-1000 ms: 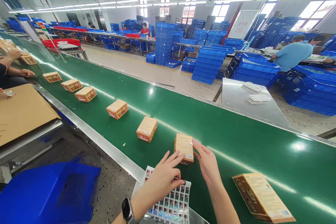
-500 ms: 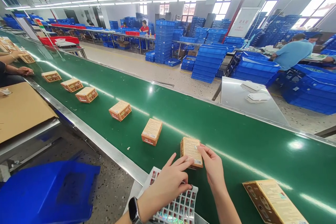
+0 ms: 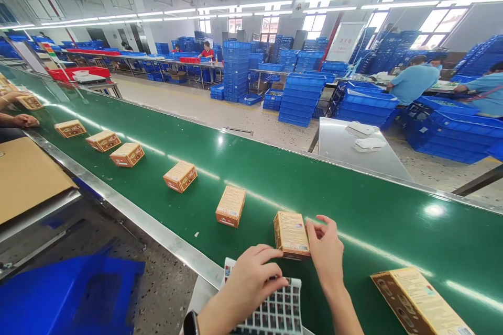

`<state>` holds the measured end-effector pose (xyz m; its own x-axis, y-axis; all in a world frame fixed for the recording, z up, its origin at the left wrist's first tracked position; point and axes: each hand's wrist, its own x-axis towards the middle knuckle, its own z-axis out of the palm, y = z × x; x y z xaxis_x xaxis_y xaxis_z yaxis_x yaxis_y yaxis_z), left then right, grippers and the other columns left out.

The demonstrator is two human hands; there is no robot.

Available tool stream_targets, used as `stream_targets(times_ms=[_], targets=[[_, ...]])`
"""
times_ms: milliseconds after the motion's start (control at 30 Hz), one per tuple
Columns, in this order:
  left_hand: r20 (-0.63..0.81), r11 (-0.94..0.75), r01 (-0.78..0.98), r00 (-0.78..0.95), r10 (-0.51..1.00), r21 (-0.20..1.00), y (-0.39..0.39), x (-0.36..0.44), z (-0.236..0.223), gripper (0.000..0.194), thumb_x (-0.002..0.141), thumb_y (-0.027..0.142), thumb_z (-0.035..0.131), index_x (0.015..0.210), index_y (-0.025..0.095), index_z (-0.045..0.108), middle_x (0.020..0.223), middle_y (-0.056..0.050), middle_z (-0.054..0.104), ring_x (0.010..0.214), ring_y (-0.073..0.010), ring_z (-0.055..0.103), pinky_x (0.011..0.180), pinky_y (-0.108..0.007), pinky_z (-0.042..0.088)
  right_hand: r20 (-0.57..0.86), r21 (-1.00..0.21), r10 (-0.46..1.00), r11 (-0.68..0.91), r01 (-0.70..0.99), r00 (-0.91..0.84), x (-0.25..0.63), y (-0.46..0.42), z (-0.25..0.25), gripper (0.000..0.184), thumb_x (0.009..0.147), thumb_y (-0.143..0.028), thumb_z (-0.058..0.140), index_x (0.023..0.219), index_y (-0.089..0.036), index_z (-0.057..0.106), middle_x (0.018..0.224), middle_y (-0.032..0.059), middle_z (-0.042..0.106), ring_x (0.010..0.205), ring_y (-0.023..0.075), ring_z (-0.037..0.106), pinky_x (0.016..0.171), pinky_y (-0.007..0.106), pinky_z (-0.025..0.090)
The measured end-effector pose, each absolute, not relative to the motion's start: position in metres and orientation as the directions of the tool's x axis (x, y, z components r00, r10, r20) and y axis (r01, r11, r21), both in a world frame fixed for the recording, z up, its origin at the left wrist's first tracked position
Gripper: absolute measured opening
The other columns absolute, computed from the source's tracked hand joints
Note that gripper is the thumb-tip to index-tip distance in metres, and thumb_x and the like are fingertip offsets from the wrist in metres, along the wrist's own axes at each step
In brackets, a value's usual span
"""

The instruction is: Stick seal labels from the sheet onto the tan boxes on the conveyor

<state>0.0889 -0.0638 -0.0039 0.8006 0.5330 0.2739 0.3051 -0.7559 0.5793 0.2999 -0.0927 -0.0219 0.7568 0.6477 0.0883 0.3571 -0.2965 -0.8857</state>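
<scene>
A tan and brown printed box [image 3: 291, 231] lies on the green conveyor belt between my hands, a small shiny sticker [image 3: 298, 225] on its top near the right edge. My right hand [image 3: 327, 246] is at the box's right side, fingers loosely bent and apart, holding nothing visible. Its thumb is close to the box edge; whether it touches, I cannot tell. My left hand [image 3: 253, 277] hovers over a sheet of small stickers [image 3: 281, 306], fingers spread, the index fingertip by the box's lower left corner. My left hand and forearm hide part of the sheet.
Several similar boxes [image 3: 230, 206] lie spaced along the belt [image 3: 251, 162] to the left; another box [image 3: 420, 301] is at lower right. Another person's hand [image 3: 25, 120] rests at the far left. A blue bin [image 3: 70, 293] stands below; a metal table [image 3: 349, 149] is beyond the belt.
My right hand has drawn back from the box top to its right side, leaving the sticker in view. My left fingers have come off the box top towards the sheet.
</scene>
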Motion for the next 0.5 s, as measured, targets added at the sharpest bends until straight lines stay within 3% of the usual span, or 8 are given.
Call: stream_targets(times_ms=[100,200,300,400,500], targets=[[0.187,-0.64,0.425,0.722,0.666,0.64,-0.063,0.073,0.009,0.018,0.095,0.031,0.059,0.085,0.021,0.07,0.078,0.002,0.073,0.073,-0.0137,0.066,0.066,-0.024,0.047,0.217,-0.818,0.72,-0.234,0.525,0.659,0.296,-0.113,-0.011,0.038,0.093,-0.05,0.047,0.115,-0.02,0.058,0.109,0.0118,0.069,0.101,0.0292,0.065,0.086,0.042,0.049],[0.067,-0.537,0.496,0.689,0.722,0.682,-0.061,0.062,0.023,0.02,0.095,0.035,0.058,0.085,0.023,0.07,0.075,0.004,0.072,0.068,-0.0119,0.063,0.061,-0.022,0.04,0.306,-0.745,0.912,0.05,0.665,0.274,0.28,-0.133,0.004,0.024,0.096,-0.041,0.051,0.111,-0.025,0.062,0.115,0.007,0.068,0.107,0.0241,0.064,0.09,0.037,0.053],[-0.024,-0.466,0.534,0.676,0.737,0.705,-0.059,0.061,0.034,0.008,0.086,0.029,0.066,0.085,0.023,0.071,0.073,0.005,0.071,0.067,-0.0121,0.062,0.061,-0.021,0.038,0.431,-0.612,0.9,0.349,0.71,-0.071,0.261,-0.142,0.015,0.017,0.096,-0.027,0.055,0.111,-0.028,0.062,0.118,0.0053,0.068,0.11,0.0218,0.064,0.094,0.035,0.054],[-0.074,-0.437,0.556,0.673,0.736,0.707,-0.06,0.062,0.038,0.01,0.077,0.02,0.068,0.085,0.023,0.072,0.073,0.005,0.071,0.067,-0.0127,0.061,0.061,-0.021,0.038,0.528,-0.474,0.841,0.409,0.78,-0.12,0.252,-0.141,0.016,0.016,0.096,-0.021,0.054,0.108,-0.025,0.063,0.119,0.0083,0.068,0.113,0.0253,0.062,0.092,0.04,0.056],[-0.085,-0.439,0.559,0.679,0.729,0.703,-0.062,0.063,0.036,0.011,0.077,0.022,0.066,0.086,0.023,0.072,0.074,0.004,0.072,0.068,-0.0134,0.061,0.062,-0.022,0.038,0.545,-0.382,0.822,0.421,0.822,-0.168,0.25,-0.14,0.011,0.016,0.095,-0.016,0.052,0.104,-0.023,0.063,0.121,0.0107,0.066,0.117,0.0286,0.059,0.091,0.045,0.057]])
